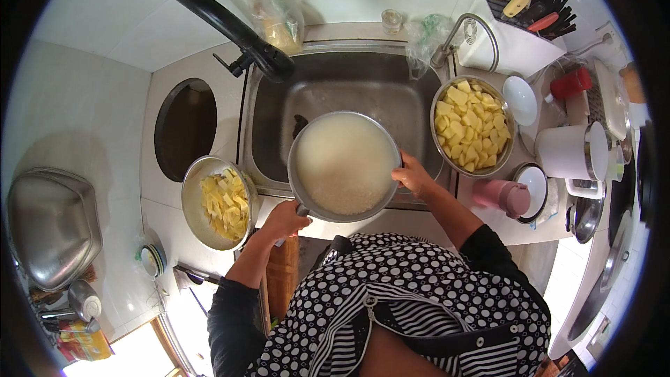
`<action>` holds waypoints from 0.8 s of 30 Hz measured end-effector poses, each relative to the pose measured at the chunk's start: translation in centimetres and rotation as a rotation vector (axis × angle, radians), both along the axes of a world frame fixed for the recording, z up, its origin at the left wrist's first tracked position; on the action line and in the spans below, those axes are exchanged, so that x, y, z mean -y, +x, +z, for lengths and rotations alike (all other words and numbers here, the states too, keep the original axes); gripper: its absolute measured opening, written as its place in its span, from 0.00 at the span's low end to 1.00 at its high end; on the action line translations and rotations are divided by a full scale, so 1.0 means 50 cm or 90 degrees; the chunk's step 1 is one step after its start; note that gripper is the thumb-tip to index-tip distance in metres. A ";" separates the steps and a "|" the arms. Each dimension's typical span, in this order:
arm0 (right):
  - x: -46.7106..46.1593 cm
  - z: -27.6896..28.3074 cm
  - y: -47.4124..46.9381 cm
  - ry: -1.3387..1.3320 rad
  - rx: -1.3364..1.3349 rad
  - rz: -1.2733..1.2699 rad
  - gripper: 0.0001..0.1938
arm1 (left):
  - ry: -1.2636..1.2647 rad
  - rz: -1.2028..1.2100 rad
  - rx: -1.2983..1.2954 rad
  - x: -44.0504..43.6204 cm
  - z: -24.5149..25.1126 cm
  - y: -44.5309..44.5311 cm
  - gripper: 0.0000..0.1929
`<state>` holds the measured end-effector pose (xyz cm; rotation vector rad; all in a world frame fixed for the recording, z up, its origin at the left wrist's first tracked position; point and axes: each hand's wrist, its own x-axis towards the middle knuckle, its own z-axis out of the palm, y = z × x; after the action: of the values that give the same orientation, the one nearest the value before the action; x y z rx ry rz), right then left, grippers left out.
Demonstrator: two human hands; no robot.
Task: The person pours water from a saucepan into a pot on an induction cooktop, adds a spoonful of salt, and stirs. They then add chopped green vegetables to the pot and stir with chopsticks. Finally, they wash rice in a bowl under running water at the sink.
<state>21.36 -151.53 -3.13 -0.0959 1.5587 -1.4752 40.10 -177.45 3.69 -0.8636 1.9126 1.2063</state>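
Observation:
Between both hands I hold a round metal pot over the near edge of the sink. Cloudy whitish water fills it, and pale grains that look like rice show through toward its near side. My left hand grips a dark handle at the pot's lower left. On the opposite side my right hand grasps the pot at its rim, where another handle is mostly hidden by the fingers. A dark scrap lies in the sink just left of the pot.
A black faucet arches over the sink's left side. Left stands a metal bowl with yellow cut pieces; right, a bowl of cut potatoes. Farther right are a pink flask, a white pitcher and a knife block.

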 end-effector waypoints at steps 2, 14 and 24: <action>0.001 -0.002 0.000 0.003 0.000 -0.002 0.28 | 0.003 -0.009 0.015 0.004 -0.001 -0.003 0.11; -0.001 0.002 -0.002 0.024 -0.014 0.026 0.29 | 0.021 -0.001 0.022 0.005 0.012 -0.008 0.09; -0.004 0.006 0.007 0.029 0.024 0.005 0.28 | 0.021 -0.021 0.023 0.004 0.035 -0.015 0.10</action>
<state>21.70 -151.34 -2.84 -0.0467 1.5594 -1.4269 39.36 -177.64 5.41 -0.8288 1.8669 1.1918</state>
